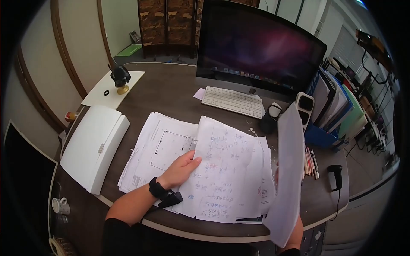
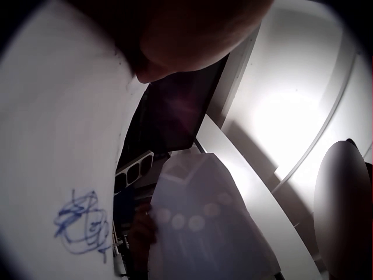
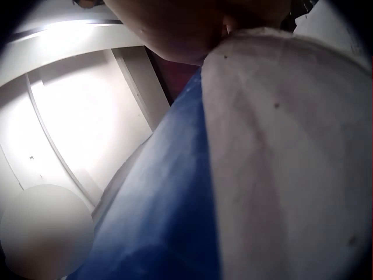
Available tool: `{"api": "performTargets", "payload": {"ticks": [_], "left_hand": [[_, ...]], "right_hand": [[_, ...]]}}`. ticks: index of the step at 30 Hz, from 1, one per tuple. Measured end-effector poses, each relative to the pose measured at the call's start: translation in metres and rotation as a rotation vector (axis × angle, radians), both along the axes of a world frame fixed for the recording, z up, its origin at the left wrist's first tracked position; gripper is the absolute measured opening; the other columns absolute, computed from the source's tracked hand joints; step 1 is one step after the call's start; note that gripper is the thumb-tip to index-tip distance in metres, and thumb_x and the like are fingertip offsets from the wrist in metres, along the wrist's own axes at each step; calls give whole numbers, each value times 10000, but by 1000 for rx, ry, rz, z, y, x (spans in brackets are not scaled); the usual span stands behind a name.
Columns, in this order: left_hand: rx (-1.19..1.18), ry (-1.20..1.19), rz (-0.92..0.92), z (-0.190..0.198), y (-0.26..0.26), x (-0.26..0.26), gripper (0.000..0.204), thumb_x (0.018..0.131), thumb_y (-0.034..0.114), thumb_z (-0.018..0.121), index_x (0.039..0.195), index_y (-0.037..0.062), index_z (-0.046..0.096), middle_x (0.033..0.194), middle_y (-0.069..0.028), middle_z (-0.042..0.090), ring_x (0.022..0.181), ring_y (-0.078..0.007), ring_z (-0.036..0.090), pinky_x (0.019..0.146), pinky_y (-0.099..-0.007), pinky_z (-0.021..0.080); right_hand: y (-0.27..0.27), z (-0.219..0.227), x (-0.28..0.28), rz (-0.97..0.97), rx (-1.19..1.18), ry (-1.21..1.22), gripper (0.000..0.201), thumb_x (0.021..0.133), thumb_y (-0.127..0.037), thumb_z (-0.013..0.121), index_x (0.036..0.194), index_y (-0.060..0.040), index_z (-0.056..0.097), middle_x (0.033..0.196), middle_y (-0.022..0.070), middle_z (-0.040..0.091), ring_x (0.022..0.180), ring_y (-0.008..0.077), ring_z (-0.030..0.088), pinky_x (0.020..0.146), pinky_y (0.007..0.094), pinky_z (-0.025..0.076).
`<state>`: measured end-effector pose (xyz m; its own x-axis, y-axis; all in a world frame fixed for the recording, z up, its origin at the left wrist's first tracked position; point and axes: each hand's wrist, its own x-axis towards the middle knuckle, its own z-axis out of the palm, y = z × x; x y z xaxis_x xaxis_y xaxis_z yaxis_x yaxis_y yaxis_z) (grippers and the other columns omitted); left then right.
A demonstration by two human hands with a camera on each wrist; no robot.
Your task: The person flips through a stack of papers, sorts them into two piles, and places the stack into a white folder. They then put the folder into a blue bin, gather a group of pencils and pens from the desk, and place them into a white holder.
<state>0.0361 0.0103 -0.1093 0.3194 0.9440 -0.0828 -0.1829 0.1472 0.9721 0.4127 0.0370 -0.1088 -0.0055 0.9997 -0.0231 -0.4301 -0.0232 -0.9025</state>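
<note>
The left hand (image 1: 181, 168) pinches the left edge of a handwritten sheet (image 1: 220, 170), thumb on top; a stack of papers with a printed rectangular plan (image 1: 171, 147) lies beneath and to its left. On the right, the right hand (image 1: 295, 234) holds up a white sheet (image 1: 290, 170) that stands nearly upright and hides most of its fingers. In the left wrist view the sheet (image 2: 52, 116) bears a blue scribble close below the left hand (image 2: 198, 35). In the right wrist view the right hand (image 3: 175, 29) grips paper (image 3: 291, 146) beside a blue surface (image 3: 175, 192).
Behind the papers stand a monitor (image 1: 260, 42) and a keyboard (image 1: 232, 101). A white box (image 1: 92, 147) is at the left. To the right are a blue file holder (image 1: 320, 137) with folders, several pens (image 1: 314, 164) and a black scanner (image 1: 336, 173). A mug (image 1: 61, 206) is at lower left.
</note>
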Motion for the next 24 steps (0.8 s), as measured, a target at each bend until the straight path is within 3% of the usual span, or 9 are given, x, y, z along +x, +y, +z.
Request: {"api": "performTargets", "payload": {"ticks": [2,5,8,10,14,15,17,19,24], "left_hand": [[10,47,-19,0,0,1,350,1050,176,403,1327,-28,465,1231,-115,603,1087,-147,593,943,-298,485],[-49,16,-60,-4,2,-1,358,1054,189,390,1337,-18,461,1250,-121,591,1092,-143,587,941,-289,482],[11,192,-77,-14,5,-3,373,1063,226,373,1326,-19,471,1240,-115,591,1068,-145,595,929,-281,484],[16,92,25,-9,1,2,455,1070,313,342,1329,-35,480,1192,-115,613,1093,-158,579,948,-304,463],[-160,11,7,3,0,-1,520,1068,380,334,1353,-34,466,1186,-124,615,1094,-156,577,963,-302,454],[-168,-26,2,3,1,-1,510,1069,395,324,1318,-18,488,1102,-84,624,969,-113,572,864,-273,469],[-177,-64,-4,-2,1,-1,503,1069,409,314,1283,-2,510,1017,-44,633,843,-70,567,766,-244,484],[-76,79,-10,-7,4,0,472,1062,380,368,1302,-9,485,1057,-73,646,879,-89,612,773,-251,520],[-106,17,-86,-1,2,1,427,1032,264,479,1344,-23,423,1186,-144,627,1016,-152,645,852,-281,553]], "right_hand": [[-14,30,-56,-72,128,-222,293,938,14,550,1224,-29,499,977,33,644,822,86,614,723,208,509],[-15,16,-63,106,58,-273,448,941,24,531,1346,-58,359,1011,62,630,840,90,620,713,205,505],[-14,11,-73,179,3,-383,486,948,22,514,1381,-79,319,1005,56,606,830,95,623,698,199,505],[-13,10,-81,193,-30,-406,497,948,25,507,1390,-88,310,1001,58,595,820,96,622,691,200,505],[-6,-3,-87,163,-66,-462,518,947,28,480,1407,-104,285,1001,74,581,806,110,617,667,215,507],[-4,-5,-88,135,-66,-483,519,944,28,475,1408,-102,281,999,76,582,810,114,617,664,219,508],[-3,-6,-89,128,-70,-461,522,940,29,471,1408,-98,279,999,79,585,823,119,620,667,220,510],[-3,-6,-89,115,-74,-437,524,935,29,466,1408,-93,276,999,82,587,835,124,623,671,222,513],[1,-8,-93,91,-116,-286,526,922,30,460,1404,-73,277,1002,90,591,849,130,623,689,234,518]]}}
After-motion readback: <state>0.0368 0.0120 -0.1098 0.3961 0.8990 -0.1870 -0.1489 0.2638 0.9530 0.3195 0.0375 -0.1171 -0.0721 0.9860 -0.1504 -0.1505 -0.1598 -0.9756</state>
